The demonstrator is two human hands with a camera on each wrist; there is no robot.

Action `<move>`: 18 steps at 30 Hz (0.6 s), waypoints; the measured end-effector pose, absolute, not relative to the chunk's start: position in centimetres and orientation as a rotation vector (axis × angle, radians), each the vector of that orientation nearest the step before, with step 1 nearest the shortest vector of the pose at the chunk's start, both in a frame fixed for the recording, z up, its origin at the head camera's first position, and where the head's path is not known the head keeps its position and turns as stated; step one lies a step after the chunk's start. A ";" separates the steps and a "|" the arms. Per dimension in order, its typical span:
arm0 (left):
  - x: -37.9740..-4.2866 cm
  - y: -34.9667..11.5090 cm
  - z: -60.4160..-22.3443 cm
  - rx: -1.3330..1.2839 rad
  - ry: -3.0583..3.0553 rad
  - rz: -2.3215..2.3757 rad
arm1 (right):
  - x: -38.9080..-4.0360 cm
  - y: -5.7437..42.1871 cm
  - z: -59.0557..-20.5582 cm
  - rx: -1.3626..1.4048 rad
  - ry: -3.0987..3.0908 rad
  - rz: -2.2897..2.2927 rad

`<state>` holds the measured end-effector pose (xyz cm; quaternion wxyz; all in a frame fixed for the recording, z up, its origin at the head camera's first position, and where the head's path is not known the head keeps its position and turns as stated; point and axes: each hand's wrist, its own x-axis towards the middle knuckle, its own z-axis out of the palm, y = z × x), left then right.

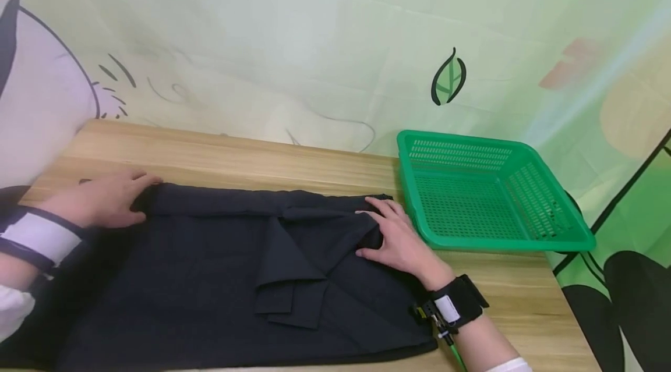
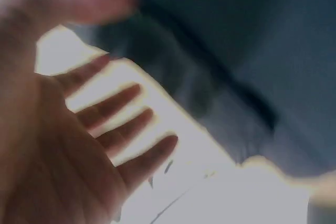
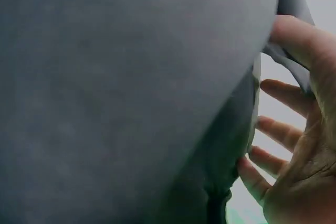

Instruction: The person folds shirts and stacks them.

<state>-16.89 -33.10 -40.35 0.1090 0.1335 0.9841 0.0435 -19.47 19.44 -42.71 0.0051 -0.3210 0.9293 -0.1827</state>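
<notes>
A wide black cloth [image 1: 199,279] lies spread over the table, its far edge turned over in a strip. Layered, pointed flaps [image 1: 290,273] lie folded right of its middle. At its far left corner my left hand [image 1: 107,200] has its fingers spread; in the left wrist view the straight fingers [image 2: 142,158] stand beside the cloth and the thumb reaches to its edge. My right hand [image 1: 395,238] touches the far right corner with fingers spread. In the right wrist view its fingertips [image 3: 247,166] lie along the cloth's edge and the thumb overlaps a fold.
A green plastic basket [image 1: 493,244] with slotted walls stands at the table's right back, close beside my right hand. Bare wooden table [image 1: 251,156] runs behind the cloth, up to a printed backdrop [image 1: 314,57]. A green cable [image 1: 457,354] trails from my right wrist strap.
</notes>
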 end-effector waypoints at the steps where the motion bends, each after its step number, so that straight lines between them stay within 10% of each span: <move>1: -16.9 -32.6 -40.5 0.410 2.882 0.172 | -19.5 19.5 -42.7 -1.012 2.893 -0.540; 18: -17.6 -36.2 -43.2 0.264 3.108 0.190 | -19.4 18.3 -42.8 -0.926 2.800 -0.063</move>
